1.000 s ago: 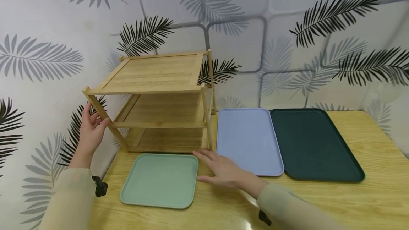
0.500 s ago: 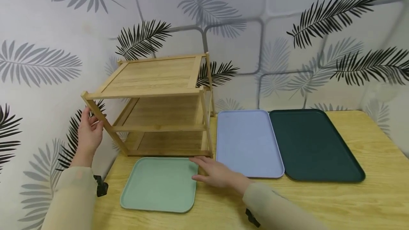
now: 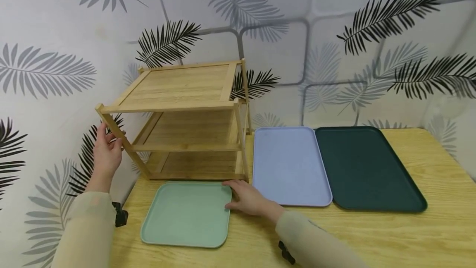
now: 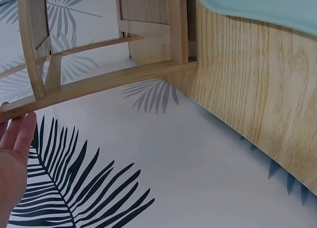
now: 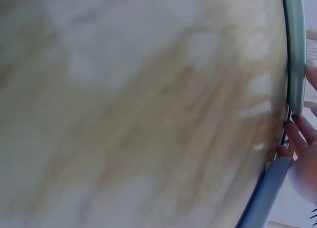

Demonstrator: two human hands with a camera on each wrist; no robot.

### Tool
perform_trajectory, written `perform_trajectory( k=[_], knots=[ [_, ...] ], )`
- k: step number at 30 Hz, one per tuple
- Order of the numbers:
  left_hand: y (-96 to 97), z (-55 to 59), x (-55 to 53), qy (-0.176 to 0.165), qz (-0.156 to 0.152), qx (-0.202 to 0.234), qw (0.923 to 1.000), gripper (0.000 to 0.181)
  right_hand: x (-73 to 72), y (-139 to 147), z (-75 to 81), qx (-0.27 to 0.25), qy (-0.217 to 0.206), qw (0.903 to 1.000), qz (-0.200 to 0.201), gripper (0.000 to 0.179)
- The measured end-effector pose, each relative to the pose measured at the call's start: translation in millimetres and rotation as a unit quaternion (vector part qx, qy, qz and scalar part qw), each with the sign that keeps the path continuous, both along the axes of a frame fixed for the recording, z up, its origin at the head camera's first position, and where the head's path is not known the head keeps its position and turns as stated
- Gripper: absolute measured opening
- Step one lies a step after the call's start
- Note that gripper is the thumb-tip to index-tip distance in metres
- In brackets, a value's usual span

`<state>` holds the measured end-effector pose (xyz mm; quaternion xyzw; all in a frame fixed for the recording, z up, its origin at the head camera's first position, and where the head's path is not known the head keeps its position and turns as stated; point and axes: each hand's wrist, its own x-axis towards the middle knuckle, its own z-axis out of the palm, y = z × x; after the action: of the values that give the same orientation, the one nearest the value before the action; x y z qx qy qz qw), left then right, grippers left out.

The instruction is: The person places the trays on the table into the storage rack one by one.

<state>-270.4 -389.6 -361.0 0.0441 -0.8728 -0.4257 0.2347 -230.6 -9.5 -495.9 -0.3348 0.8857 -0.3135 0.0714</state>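
A three-tier wooden shelf rack [image 3: 178,106] stands at the back left, touched by my left hand [image 3: 106,152], whose fingers wrap its slanted front-left post. In the left wrist view the fingers [image 4: 22,134] reach behind that post. A pale green tray [image 3: 187,214] lies flat right in front of the rack. My right hand [image 3: 247,197] is at its back right corner, fingers over the far rim and thumb at the right side. The right wrist view shows its fingertips [image 5: 297,131] right at the green rim [image 5: 296,55].
A lavender tray [image 3: 290,164] lies to the right of the rack, with a dark green tray [image 3: 372,168] beside it. All sit on a wood-grain table [image 3: 372,239]. A leaf-patterned wall [image 3: 327,53] closes off the back and left.
My right hand has moved left and closed in on the green tray's back right corner. My left hand stays on the rack's post, shifted slightly. The trays and rack keep their places.
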Motion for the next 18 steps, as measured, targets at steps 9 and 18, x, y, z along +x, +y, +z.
perform_trajectory(
  k=[9,18],
  knots=[
    [-0.6,3.1,2.9,-0.005,-0.004,-0.002,1.0000,0.061,-5.1,-3.1,-6.0,-0.022,-0.016,0.9994,-0.023,0.054],
    [-2.1,1.4,0.7,-0.010,-0.010,0.002,0.9999,0.060,4.2,-11.4,-4.6,0.030,0.026,0.9979,-0.051,0.065]
  ],
)
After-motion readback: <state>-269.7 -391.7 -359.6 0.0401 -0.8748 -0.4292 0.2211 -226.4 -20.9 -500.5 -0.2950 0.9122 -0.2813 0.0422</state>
